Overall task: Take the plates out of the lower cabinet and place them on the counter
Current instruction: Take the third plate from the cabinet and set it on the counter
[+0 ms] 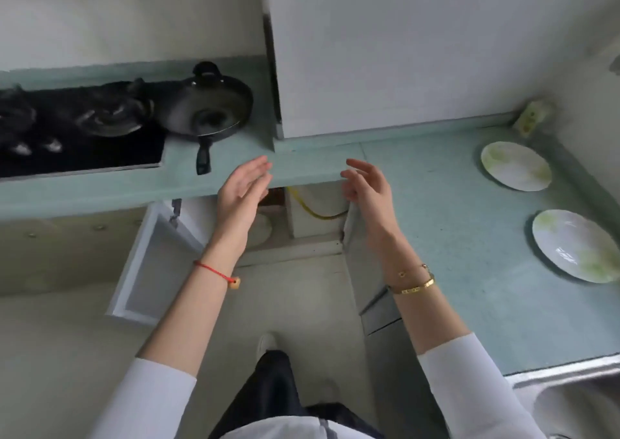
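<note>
Two plates already lie on the surface toward its right edge, one farther back, one nearer. Another plate shows dimly inside the open lower cabinet, just under and behind the left hand. Both hands are empty, each grip wide, the right hand held above the cabinet opening. That plate is probably stiff, glazed, slippery and breakable; it is best taken by opposite rims.

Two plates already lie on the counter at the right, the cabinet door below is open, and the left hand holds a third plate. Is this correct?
Not quite. In the head view the left hand is open and holds nothing, as is the right hand. The rest stands: two plates lie on the counter, and the cabinet door is open.
</note>
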`<state>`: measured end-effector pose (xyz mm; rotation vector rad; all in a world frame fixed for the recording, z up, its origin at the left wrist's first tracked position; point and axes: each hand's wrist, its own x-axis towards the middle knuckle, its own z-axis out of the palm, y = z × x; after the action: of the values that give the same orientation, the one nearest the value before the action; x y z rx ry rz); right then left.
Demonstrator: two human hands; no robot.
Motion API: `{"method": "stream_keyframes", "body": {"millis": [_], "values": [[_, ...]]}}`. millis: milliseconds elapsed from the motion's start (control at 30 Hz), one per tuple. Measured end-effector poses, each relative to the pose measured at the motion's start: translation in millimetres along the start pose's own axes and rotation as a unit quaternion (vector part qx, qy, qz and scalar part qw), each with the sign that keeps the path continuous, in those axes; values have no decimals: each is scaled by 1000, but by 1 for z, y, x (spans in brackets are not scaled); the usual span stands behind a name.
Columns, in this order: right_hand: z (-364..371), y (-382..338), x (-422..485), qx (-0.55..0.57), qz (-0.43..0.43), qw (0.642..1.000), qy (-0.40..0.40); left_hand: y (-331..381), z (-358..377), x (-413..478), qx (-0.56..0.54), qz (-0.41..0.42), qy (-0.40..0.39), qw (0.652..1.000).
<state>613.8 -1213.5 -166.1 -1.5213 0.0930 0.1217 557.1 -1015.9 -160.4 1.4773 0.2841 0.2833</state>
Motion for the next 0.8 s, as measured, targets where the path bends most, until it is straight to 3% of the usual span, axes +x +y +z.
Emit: {"method": "stream_keyframes", "body": {"millis": [100, 300, 533, 800], "values": [[57, 16, -7, -11, 26, 998, -60, -7, -58, -12, 4, -1, 69, 998], [133, 51, -4, -51, 62, 992, -101, -34, -137, -13, 22, -37, 126, 991], [216, 106, 15, -57, 100, 990, -76, -80, -218, 27, 10, -62, 146, 987], [264, 178, 74, -79, 120, 988, -54, -140, -253, 102, 7, -86, 134, 987]]}}
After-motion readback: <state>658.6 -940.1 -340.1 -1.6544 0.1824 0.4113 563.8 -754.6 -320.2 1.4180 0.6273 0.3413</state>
